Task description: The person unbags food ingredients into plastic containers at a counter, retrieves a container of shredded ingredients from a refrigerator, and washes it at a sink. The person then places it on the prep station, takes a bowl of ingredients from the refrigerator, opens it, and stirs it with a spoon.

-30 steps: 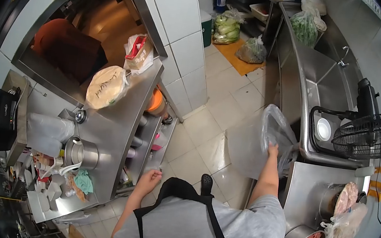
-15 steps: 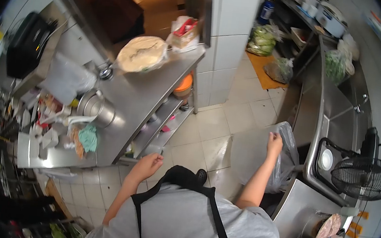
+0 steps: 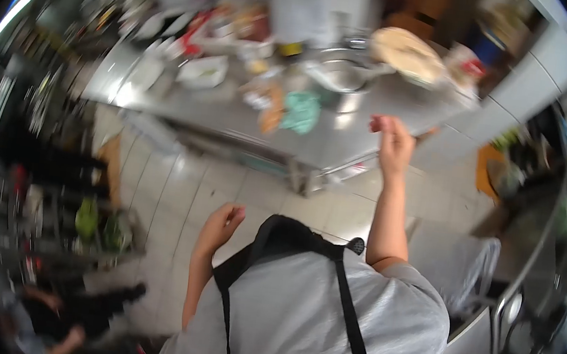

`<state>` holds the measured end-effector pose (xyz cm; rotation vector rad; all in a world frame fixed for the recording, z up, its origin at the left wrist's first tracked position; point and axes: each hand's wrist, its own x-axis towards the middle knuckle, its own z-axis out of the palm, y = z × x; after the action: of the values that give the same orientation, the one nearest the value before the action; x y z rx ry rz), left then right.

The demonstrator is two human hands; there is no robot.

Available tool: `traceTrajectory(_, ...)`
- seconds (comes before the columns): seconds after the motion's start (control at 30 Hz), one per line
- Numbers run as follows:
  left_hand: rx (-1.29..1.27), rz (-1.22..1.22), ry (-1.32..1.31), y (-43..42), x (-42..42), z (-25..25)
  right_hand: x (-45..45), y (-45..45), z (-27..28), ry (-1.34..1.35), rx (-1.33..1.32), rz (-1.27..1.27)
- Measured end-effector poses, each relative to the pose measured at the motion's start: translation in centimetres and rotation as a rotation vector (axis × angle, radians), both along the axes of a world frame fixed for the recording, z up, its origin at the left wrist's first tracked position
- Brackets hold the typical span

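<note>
left hand [image 3: 221,224], ten o'clock from the wearer: loosely curled, holding nothing visible. right hand [image 3: 393,145], one o'clock: fingers bent, cannot tell whether clenched or grasping (motion blur). teal bundle [image 3: 301,112], twelve o'clock, on steel counter [image 3: 201,105]. metal pot [image 3: 349,100], twelve o'clock, just beyond.

own hands [image 3: 221,224] [image 3: 395,146]: 2 | tabletop pot [image 3: 350,102]: 1 | teal bundle [image 3: 301,112]: 1
</note>
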<state>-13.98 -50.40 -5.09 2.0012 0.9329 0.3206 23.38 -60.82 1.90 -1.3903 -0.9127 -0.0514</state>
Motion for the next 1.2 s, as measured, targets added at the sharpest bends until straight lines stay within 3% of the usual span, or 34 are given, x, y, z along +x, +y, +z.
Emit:
traceTrajectory(0.1, -0.026, 0.229, -0.020, 1.8, -6.5, 1.1, -5.9, 6.4, 1.7, -0.030, 0.073, 0.186)
traceTrajectory(0.23, -0.070, 0.326, -0.101, 4.7, -11.5, 1.9, -11.9, 13.6, 2.7, -0.023, 0.112, 0.349)
traceTrajectory(0.37, -0.114, 0.305, -0.210, 8.6, -12.9, 2.9, -13.5, 23.2, 1.7, -0.069, -0.200, 0.370)
traceTrajectory(0.43, -0.140, 0.290, -0.242, 10.6, -12.6, 3.4, -12.9, 29.2, -0.3, -0.428, -0.411, 0.307)
traceTrajectory(0.53, -0.111, 0.166, -0.273, 14.6, -11.6, 4.4, -12.3, 37.9, -1.9, -0.674, -0.403, 0.346)
traceTrajectory(0.6, -0.110, 0.114, -0.211, 17.4, -11.5, 5.1, -12.0, 43.2, -4.8, -0.695, -0.510, 0.369)
traceTrajectory(0.67, -0.069, 0.151, -0.204, 20.7, -12.0, 5.3, -12.5, 46.9, -5.9, -0.928, -0.749, 0.274)
traceTrajectory(0.7, -0.039, 0.174, -0.190, 22.4, -12.5, 5.4, -12.8, 48.1, -5.2, -0.887, -1.000, 0.367)
traceTrajectory(0.83, -0.074, 0.292, -0.185, 29.2, -15.2, 6.0, -13.4, 49.7, -3.1, -0.775, -0.891, 0.375)
traceTrajectory(0.9, -0.139, 0.358, -0.255, 32.2, -16.4, 3.5, -14.5, 49.6, -2.6, -0.809, -1.088, 0.396)
traceTrajectory(1.07, -0.147, 0.437, -0.271, 38.5, -14.9, 3.2, -15.7, 50.5, -3.8, -0.747, -0.969, 0.427)
traceTrajectory(1.2, 0.050, 0.308, -0.345, 45.4, -11.7, 4.8, -15.6, 51.7, -3.6, -0.738, -0.942, 0.501)
